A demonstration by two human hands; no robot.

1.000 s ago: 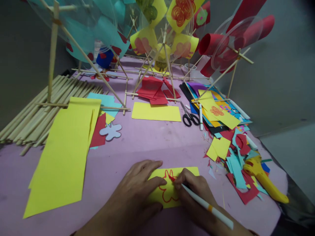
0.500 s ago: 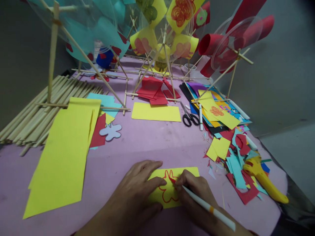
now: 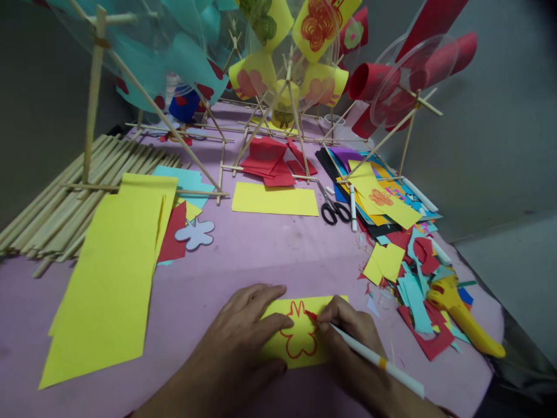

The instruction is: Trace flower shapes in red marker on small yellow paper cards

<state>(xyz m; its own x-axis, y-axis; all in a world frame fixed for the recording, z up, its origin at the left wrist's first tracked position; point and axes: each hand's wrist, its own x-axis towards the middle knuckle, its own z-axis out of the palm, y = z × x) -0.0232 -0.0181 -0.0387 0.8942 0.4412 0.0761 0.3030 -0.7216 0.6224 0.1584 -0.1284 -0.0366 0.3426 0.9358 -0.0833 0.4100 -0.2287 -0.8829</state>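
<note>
Yellow card (image 3: 278, 348) under flat left hand (image 3: 243, 342), marker (image 3: 374, 360) gripped in right hand (image 3: 348, 337)

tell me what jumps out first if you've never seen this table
Near the front edge, the right hand holds a white marker to a red flower outline on a small yellow paper, pinned flat by the left hand. Behind stand paper pinwheels on stick frames; a yellow glue gun lies among scraps at right.

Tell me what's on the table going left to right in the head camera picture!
Wooden sticks → big yellow paper → white paper flower → left hand → scissors → yellow glue gun.
</note>
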